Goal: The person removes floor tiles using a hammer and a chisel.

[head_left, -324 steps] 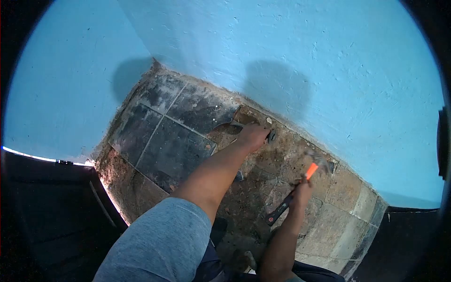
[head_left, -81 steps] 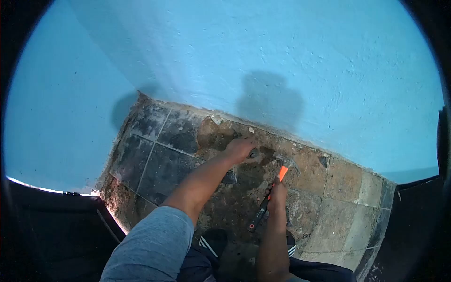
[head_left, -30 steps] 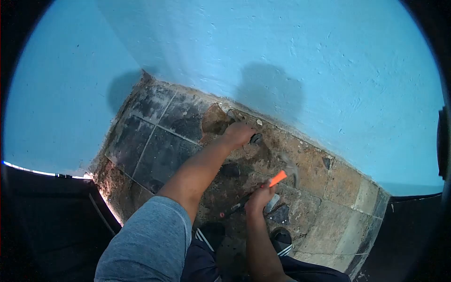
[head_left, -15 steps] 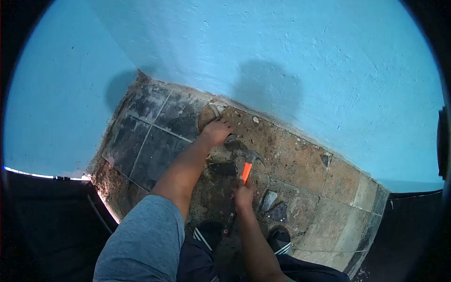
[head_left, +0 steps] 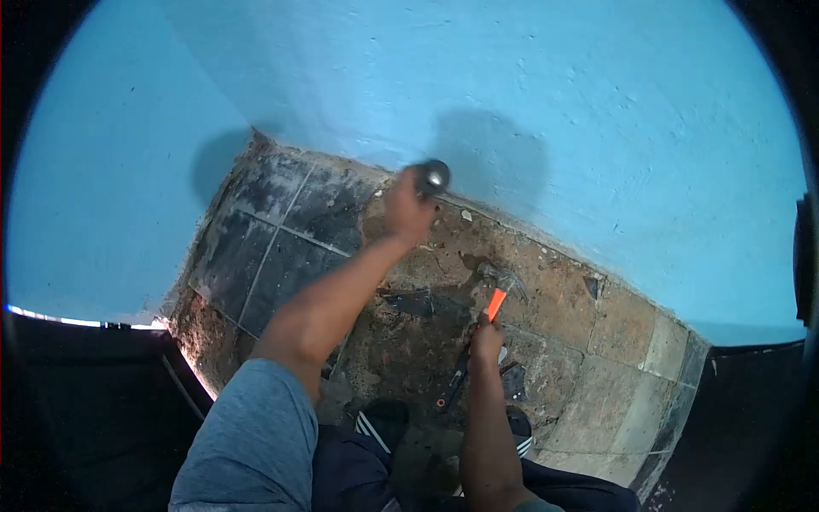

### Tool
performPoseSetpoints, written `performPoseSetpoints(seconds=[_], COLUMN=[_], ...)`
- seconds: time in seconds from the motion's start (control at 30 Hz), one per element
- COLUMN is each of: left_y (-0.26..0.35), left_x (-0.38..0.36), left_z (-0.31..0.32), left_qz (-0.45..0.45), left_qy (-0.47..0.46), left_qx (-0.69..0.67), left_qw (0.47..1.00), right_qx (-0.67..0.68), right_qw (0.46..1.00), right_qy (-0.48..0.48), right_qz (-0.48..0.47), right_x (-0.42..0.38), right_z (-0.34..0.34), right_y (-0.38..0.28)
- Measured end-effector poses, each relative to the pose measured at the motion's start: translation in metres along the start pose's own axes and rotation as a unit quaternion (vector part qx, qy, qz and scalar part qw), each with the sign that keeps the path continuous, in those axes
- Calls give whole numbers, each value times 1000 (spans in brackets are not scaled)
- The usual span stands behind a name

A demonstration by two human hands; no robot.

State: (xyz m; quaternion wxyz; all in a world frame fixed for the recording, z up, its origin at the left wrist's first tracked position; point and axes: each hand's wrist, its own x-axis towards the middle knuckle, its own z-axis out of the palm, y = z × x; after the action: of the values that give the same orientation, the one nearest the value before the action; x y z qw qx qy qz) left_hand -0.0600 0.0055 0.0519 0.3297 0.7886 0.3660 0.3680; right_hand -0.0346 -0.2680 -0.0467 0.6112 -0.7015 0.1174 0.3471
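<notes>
My left hand (head_left: pixel 408 209) is closed around a chisel near the foot of the blue wall. The chisel's round black guard and shiny struck end (head_left: pixel 433 177) face up toward me, while its blade is hidden. Lower down, my right hand (head_left: pixel 486 340) grips a claw hammer (head_left: pixel 497 300) by its orange and black handle. The hammer's head hangs over the bare brown floor, apart from the chisel. Beneath my left forearm and to its left lie dark floor tiles (head_left: pixel 230 256) with light joints. A broken dark tile piece (head_left: pixel 409 302) rests between my arms.
A blue wall (head_left: pixel 597 145) runs along the floor's far edge and meets another wall at the left corner. Loose tile shards (head_left: pixel 514 382) lie beside my right forearm. Pale stripped floor (head_left: pixel 589 418) stretches right. My feet in striped footwear (head_left: pixel 384 427) stand at the near side.
My left hand has risen toward the wall, tipping the chisel so its struck end now faces me. My right hand has carried the hammer to the right, away from the chisel.
</notes>
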Motion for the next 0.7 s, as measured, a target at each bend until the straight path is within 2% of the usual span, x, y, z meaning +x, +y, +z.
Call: performPoseSetpoints(seconds=[0.07, 0.17, 0.27, 0.3, 0.37, 0.5, 0.6, 0.7], left_y=[-24, -57, -100, -98, -97, -124, -132, -113], left_x=[17, 31, 37, 36, 37, 40, 36, 21], left_z=[0, -7, -4, -5, -6, 6, 12, -6], left_qz=[5, -58, -133, -126, -122, -165, -168, -168], left_qy=[123, 221, 258, 276, 286, 297, 251, 103], left_qx=[-51, -114, -111, -81, -108, -181, -178, -72], left_qw=[991, 967, 951, 949, 944, 923, 937, 978], right_qx=[-13, -5, -16, -25, -43, -69, -22, -12], right_qw=[1000, 1000, 1000, 999, 999, 998, 1000, 1000], right_qy=[0, 9, 16, 17, 25, 10, -7, -7], right_qz=[-22, -5, 21, 27, 6, -10, -5, 17], right_x=[8, 10, 4, 2, 9, 14, 15, 10], right_z=[-9, -15, -15, -15, -18, -25, -24, -22], right_y=[7, 9, 0, -3, 3, 10, 12, 4])
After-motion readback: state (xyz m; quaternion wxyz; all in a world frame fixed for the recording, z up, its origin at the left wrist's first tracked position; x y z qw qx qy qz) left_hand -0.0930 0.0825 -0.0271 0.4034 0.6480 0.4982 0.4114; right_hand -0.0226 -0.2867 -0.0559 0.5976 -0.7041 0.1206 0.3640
